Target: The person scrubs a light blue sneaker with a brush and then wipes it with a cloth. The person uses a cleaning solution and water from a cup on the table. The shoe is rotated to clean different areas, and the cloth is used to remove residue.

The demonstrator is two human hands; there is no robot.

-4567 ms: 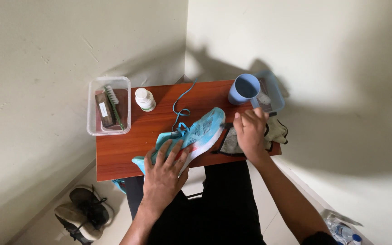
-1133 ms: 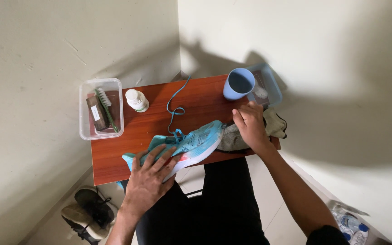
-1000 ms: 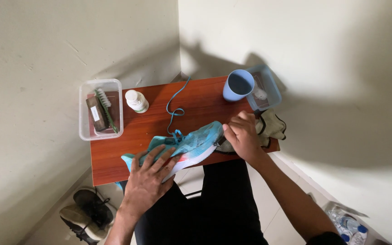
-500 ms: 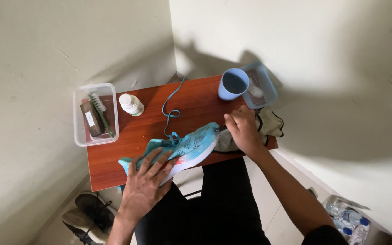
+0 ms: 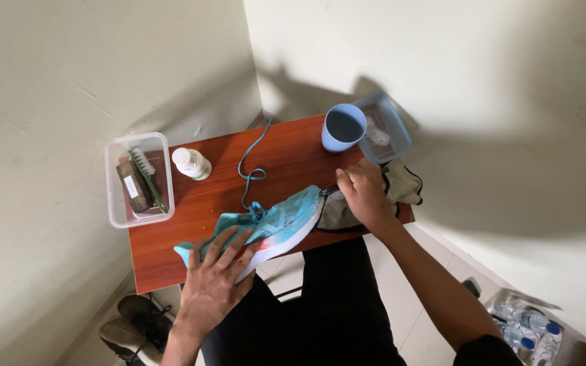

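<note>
Your left hand [image 5: 215, 281] lay spread, fingers splayed flat, over the heel end of the turquoise mesh shoe [image 5: 266, 227], which rested on its side along the near edge of the reddish wood-grain tabletop [image 5: 198, 203], its white and coral sole facing you. Your right hand [image 5: 364, 196] pressed down, fingers curled, on a crumpled grey-green cloth [image 5: 401, 186] right at the shoe's toe; I could not tell whether it gripped the cloth or merely pushed on it. A thin blue lace [image 5: 249, 163] snaked loose across the wood behind the shoe. Further back stood a smooth pale-blue cup [image 5: 342, 127] touching a clear square plastic tub [image 5: 391, 129]. To the left sat a small white bottle [image 5: 191, 163] and a clear rectangular container [image 5: 137, 177] holding a bristled brush. Compared with half a second before, your hands and the shoe kept nearly the same places; only the view had drifted slightly.
</note>
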